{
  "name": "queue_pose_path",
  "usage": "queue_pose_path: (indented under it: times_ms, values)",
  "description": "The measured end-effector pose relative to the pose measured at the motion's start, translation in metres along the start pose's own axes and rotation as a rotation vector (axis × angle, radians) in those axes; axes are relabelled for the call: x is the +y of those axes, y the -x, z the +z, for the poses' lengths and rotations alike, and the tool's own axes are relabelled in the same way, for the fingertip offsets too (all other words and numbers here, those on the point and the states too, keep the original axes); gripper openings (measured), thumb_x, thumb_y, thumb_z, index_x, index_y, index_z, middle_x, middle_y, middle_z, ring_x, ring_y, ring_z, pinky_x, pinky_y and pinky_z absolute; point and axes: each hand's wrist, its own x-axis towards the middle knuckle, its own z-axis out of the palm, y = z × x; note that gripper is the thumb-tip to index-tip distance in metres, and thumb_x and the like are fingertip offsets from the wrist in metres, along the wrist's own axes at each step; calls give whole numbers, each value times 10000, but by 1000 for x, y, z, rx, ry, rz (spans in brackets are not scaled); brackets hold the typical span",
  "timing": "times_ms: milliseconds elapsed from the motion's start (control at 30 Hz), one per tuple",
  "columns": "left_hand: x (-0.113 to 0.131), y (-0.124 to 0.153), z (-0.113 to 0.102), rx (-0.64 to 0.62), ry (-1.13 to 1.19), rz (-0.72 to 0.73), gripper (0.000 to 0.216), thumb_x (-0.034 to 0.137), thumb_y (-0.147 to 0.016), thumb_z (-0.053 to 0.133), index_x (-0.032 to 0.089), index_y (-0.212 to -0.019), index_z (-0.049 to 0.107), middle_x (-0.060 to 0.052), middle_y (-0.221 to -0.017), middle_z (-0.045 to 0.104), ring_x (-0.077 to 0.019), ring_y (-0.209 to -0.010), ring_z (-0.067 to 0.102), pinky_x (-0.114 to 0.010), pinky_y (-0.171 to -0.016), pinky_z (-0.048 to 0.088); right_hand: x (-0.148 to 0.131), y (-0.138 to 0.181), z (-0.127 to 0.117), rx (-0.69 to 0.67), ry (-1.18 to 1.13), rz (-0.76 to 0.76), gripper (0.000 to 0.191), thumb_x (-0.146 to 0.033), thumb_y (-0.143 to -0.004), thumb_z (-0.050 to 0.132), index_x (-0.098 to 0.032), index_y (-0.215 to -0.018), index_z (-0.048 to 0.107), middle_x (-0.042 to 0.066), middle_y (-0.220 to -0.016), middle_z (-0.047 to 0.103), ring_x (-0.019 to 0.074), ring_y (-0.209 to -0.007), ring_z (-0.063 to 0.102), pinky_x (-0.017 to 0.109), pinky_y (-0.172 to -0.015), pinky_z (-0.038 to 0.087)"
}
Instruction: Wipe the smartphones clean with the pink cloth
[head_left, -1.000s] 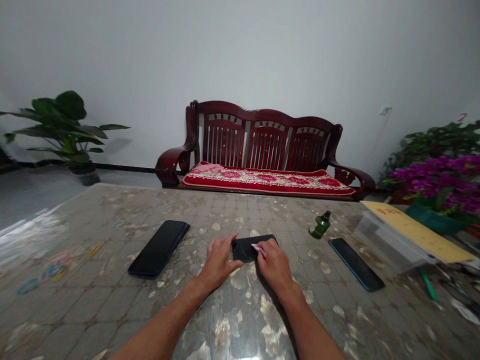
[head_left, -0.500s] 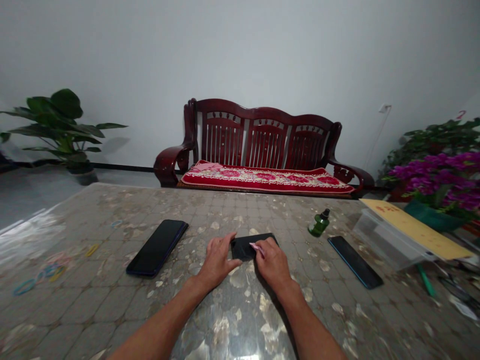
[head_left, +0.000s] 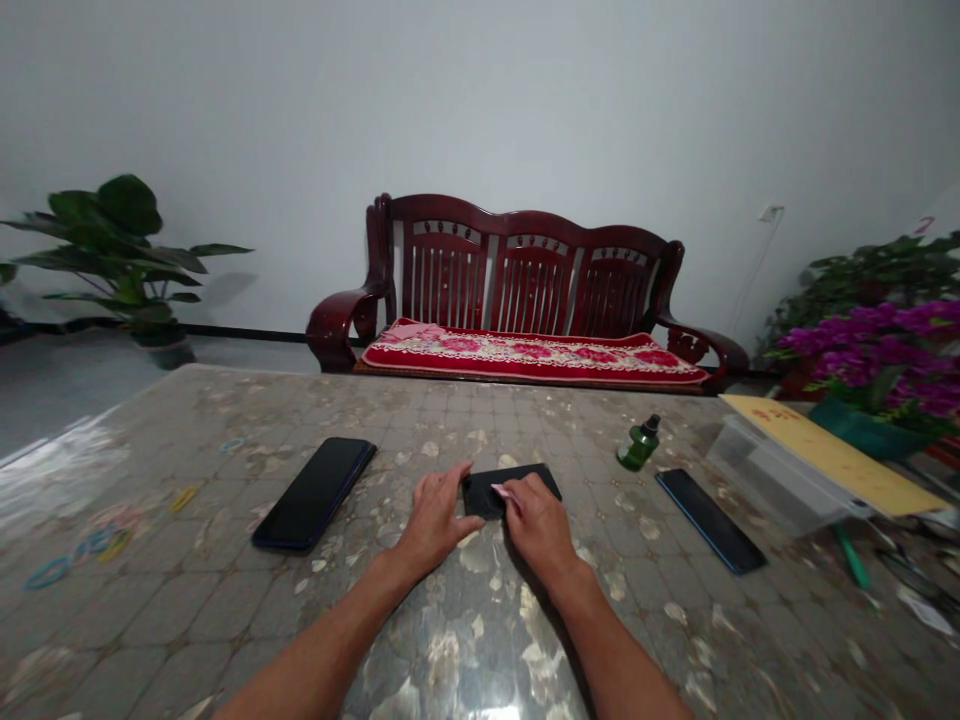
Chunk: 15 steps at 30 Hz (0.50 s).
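A dark phone point(head_left: 536, 474) lies flat on the table in front of me, its long side running left to right. My left hand point(head_left: 433, 515) grips its left end, with the index finger at the far corner and the thumb by the near one. Closed in a pinch, my right hand point(head_left: 538, 520) presses a small pink cloth point(head_left: 500, 491) onto the dark surface. Most of the cloth is hidden under the fingers, and the hand covers the phone's near right part.
Another phone point(head_left: 315, 495) lies to the left, beyond it several coloured bands point(head_left: 97, 545). On the right are a green spray bottle point(head_left: 638, 444), a third phone point(head_left: 709, 521) and a clear plastic box point(head_left: 780, 480) under a yellow envelope point(head_left: 832, 455). Behind the table point(head_left: 225, 620) stands a wooden bench point(head_left: 525, 270).
My right hand has slid slightly left across the phone with the pink cloth, uncovering more of the phone's right end. My left hand has stayed in place.
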Motion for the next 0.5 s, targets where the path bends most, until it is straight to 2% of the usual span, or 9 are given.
queue_pose_path:
  times_ms: [133,367,500]
  values:
    - [-1,0,0,8,-6,3,753,172,-665,796,244,-1350,491,-84,-1229,657,-322,-1138,575,-538,-1058,345,10,-4,-7,32,37,131,211,-140,-923,522,-199,-1000,709,58,-930,641,172,-857,624,242,-770,440]
    - [-1,0,0,7,16,-8,761,192,-661,796,234,-1358,495,-91,-1237,652,-322,-1155,567,-533,-1064,351,-20,0,7,-82,-10,-22,217,-132,-919,518,-208,-984,710,51,-910,632,165,-866,612,228,-782,436]
    - [0,-1,0,7,12,-5,771,199,-652,807,244,-1357,499,-86,-1225,657,-325,-1141,575,-537,-1063,349,-7,-6,-1,-66,34,45,235,-152,-948,496,-215,-1002,716,53,-937,644,163,-891,615,227,-797,427]
